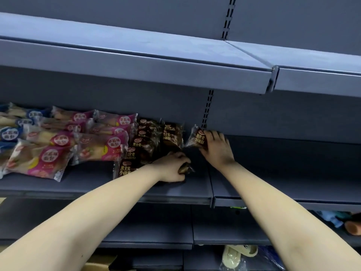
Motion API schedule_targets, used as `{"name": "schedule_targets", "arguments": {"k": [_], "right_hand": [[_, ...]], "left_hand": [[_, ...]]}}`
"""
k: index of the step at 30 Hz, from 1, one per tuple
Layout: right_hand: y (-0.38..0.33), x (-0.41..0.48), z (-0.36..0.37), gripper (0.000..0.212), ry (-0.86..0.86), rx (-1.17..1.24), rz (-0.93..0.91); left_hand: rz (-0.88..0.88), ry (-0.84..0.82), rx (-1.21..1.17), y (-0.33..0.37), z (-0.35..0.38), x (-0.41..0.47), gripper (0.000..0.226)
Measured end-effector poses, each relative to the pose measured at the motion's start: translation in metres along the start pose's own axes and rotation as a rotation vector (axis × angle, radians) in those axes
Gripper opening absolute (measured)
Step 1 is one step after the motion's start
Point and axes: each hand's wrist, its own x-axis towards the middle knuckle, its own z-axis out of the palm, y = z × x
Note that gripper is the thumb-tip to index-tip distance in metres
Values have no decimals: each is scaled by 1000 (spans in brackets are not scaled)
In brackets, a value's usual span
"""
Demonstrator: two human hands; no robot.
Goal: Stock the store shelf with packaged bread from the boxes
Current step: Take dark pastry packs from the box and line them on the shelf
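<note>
Along the grey shelf (97, 184), from far left: blue bread packs (11, 133), then pink bread packs (97, 145) lying flat, long axes left-right, labels up. Below, a cardboard box (97, 266) corner, contents hidden. Next, brown bread packs (144, 141) piled toward the back. Left hand (172, 169) curled round a crumpled pack (186, 169) low on the shelf board. Right hand (216, 147) gripping an upright pack (197, 138), long axis vertical, label facing out.

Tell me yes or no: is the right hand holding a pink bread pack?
No, the right hand grips a dark brown pack; pink packs lie further left.
</note>
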Motion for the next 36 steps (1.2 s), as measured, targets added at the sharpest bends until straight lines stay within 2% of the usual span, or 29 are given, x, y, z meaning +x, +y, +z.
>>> {"name": "schedule_targets", "arguments": {"k": [6, 11, 20, 24, 29, 33, 36], "right_hand": [[-35, 24, 13, 71, -103, 67, -136], [-62, 34, 34, 67, -205, 0, -237], [-68, 43, 30, 77, -337, -47, -232], [-69, 39, 28, 69, -311, -70, -236], [-58, 33, 20, 56, -247, -56, -180], [-38, 31, 5, 46, -187, 18, -75], [-25, 26, -6, 55, -66, 102, -41]], "left_hand": [[127, 83, 48, 10, 23, -9, 59], [94, 145, 34, -2, 30, -16, 58], [50, 194, 13, -1, 36, -20, 55], [48, 209, 42, -1, 38, -21, 56], [76, 132, 53, -1, 16, -18, 53], [21, 272, 26, 0, -19, -18, 63], [-98, 423, -133, -1, -38, -18, 69]]}}
